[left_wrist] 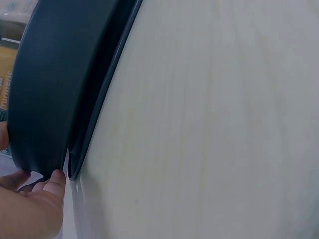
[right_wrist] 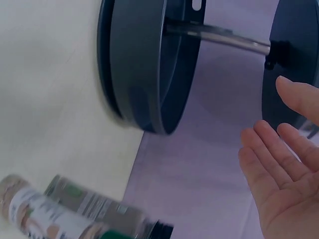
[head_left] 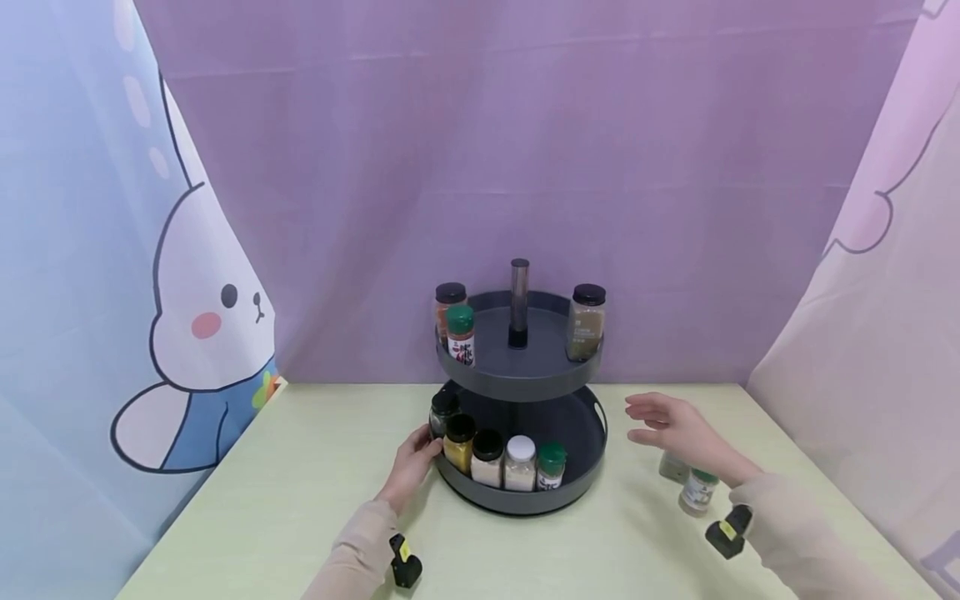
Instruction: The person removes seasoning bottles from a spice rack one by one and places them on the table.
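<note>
L fingers [left_wrist: 56, 183] on 2-tier rack [head_left: 517, 502], pale tbl [head_left: 285, 508] below, purple curtain [head_left: 450, 167] bhd.

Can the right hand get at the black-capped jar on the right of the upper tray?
Probably yes: the right hand is empty, and nothing visible stands between it and the jar, which rises above the tray's rim.

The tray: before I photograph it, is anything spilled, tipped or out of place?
Nothing looks spilled or tipped: the jars on the tray stand upright. Only a green-capped jar and a black-capped jar stand apart from the others, on the table to the right.
</note>
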Action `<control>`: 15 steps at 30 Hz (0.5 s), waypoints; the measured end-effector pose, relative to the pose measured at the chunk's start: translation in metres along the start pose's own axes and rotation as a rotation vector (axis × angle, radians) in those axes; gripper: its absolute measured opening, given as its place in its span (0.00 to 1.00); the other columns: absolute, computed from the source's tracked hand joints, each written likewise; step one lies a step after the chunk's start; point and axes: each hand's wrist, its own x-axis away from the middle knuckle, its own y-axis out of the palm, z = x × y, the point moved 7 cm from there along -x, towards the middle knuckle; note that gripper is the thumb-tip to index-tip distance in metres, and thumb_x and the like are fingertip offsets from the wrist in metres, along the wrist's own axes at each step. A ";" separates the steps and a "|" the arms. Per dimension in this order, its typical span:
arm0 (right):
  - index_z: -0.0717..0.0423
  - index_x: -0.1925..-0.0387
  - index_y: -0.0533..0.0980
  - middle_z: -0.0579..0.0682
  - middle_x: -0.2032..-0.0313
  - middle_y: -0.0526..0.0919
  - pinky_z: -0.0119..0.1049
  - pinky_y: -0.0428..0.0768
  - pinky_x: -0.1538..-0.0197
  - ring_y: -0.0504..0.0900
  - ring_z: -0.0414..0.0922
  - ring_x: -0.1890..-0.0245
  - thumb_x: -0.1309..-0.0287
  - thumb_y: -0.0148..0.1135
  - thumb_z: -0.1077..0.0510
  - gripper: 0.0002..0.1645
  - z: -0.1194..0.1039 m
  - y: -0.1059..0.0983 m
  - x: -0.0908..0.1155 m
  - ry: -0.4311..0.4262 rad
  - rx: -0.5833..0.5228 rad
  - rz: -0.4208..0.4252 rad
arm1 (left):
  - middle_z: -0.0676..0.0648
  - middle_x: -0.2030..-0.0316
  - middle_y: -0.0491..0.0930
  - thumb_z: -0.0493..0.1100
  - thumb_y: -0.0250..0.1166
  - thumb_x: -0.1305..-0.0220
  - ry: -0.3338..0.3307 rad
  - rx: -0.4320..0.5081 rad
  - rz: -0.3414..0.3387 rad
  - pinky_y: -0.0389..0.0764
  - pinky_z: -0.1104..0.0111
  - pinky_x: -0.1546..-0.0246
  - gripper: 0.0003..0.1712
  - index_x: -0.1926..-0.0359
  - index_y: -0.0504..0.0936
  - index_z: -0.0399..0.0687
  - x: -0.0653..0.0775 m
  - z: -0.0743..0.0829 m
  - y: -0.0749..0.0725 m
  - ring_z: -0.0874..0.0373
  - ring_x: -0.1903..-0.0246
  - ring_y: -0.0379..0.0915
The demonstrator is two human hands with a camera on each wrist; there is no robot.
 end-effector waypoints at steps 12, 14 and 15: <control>0.66 0.44 0.69 0.66 0.50 0.78 0.58 0.74 0.44 0.75 0.59 0.49 0.47 0.64 0.56 0.30 -0.020 0.032 -0.013 -0.023 -0.025 -0.075 | 0.26 0.35 0.57 0.41 0.53 0.34 0.005 0.002 -0.006 0.60 0.48 0.36 0.33 0.35 0.54 0.26 -0.001 -0.003 0.000 0.38 0.37 0.54; 0.66 0.44 0.69 0.65 0.50 0.78 0.58 0.73 0.43 0.75 0.58 0.49 0.47 0.64 0.56 0.30 -0.023 0.038 -0.014 -0.037 -0.032 -0.091 | 0.26 0.36 0.57 0.40 0.53 0.34 0.007 -0.003 -0.002 0.60 0.48 0.36 0.33 0.35 0.55 0.26 -0.001 -0.003 -0.001 0.38 0.37 0.55; 0.66 0.45 0.69 0.65 0.50 0.79 0.57 0.73 0.43 0.75 0.57 0.49 0.48 0.64 0.56 0.30 -0.025 0.042 -0.016 -0.041 -0.032 -0.097 | 0.25 0.36 0.57 0.40 0.53 0.34 0.012 -0.008 -0.002 0.61 0.47 0.36 0.33 0.35 0.55 0.26 -0.001 -0.002 -0.001 0.38 0.38 0.55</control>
